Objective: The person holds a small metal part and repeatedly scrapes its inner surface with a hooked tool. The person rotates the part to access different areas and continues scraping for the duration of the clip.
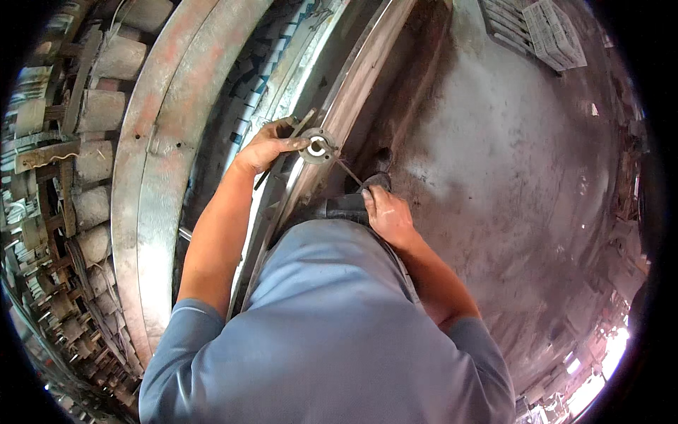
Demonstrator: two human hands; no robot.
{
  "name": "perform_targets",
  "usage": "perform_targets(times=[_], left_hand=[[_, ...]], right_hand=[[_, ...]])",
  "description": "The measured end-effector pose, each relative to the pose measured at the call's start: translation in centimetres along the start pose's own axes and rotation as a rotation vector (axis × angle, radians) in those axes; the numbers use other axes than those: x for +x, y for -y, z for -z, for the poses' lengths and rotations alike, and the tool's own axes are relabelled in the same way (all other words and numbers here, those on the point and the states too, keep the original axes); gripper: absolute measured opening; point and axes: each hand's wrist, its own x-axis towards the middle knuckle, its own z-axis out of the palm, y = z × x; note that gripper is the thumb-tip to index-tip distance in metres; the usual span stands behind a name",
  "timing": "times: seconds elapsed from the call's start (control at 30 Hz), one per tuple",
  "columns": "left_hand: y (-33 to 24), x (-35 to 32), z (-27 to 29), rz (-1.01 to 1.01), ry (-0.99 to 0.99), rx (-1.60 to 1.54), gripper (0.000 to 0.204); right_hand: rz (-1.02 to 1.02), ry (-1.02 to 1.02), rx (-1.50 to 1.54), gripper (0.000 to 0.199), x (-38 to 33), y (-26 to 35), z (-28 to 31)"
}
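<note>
My left hand (265, 147) presses a round metal flange with a white centre hole (317, 148) against a long rusty steel rail (367, 67); its fingers also touch a thin flat metal strip (304, 123) beside the flange. Just below, my right hand (387, 210) grips a dark tool handle (346, 205), and a thin rod (349, 172) runs from it up toward the flange. My blue-grey shirt (332, 332) fills the lower middle and hides what lies beneath.
A broad curved metal band (152, 177) arcs along the left. Stacked grey cylinders and parts (99, 113) crowd the far left. Bare concrete floor (508, 162) spreads to the right, with white slatted crates (551, 32) at the top.
</note>
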Motion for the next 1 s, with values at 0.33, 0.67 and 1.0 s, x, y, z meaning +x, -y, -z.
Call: perform_targets(times=[0.33,0.67,1.0], left_hand=[[-0.2,-1.0,0.0,0.046,0.013,-0.022,0.081],[1.4,-0.4,0.8,0.052,0.06,-0.051,0.082],[0.7,-0.5,0.6,0.093,0.025,-0.103,0.095]], right_hand=[[0.163,-0.101,0.177,0.019,0.5,1.2,1.1],[0.1,-0.038,0.084,0.022,0.4,1.3,0.4],[0.009,0.077,-0.046,0.015,0.8,1.4,0.2]])
